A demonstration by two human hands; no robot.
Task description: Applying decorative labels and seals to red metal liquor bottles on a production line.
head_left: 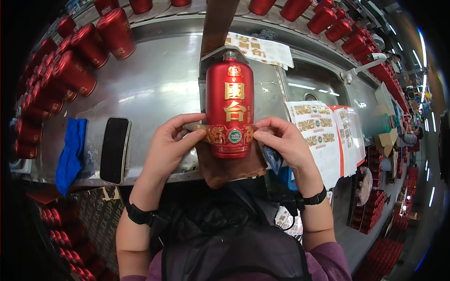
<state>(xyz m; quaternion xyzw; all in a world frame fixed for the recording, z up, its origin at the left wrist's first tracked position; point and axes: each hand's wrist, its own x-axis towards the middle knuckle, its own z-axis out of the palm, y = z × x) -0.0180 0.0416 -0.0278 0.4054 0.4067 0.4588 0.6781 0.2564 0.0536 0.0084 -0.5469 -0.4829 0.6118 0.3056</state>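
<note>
A glossy red bottle [229, 89] with gold characters lies before me, its clear glass neck pointing away. Across its lower part runs a gold-patterned decal strip [216, 135] with a round green emblem. My left hand [174, 144] pinches the strip's left end between thumb and fingers, close against the bottle. At the other side my right hand [287, 143] pinches the right end the same way. Under the right palm sits a dark blue, shiny flat piece [272, 159]; whether the fingers grip it is hidden. Beneath the bottle is a brown cloth [232, 174].
A phone [115, 150] and blue cloth [71, 154] lie on the metal bench [154, 79] at left. Many red bottles [77, 72] stand beyond them. Printed decal sheets [315, 136] lie at right, before a sink [314, 82]. A brown post [218, 25] rises behind the bottle.
</note>
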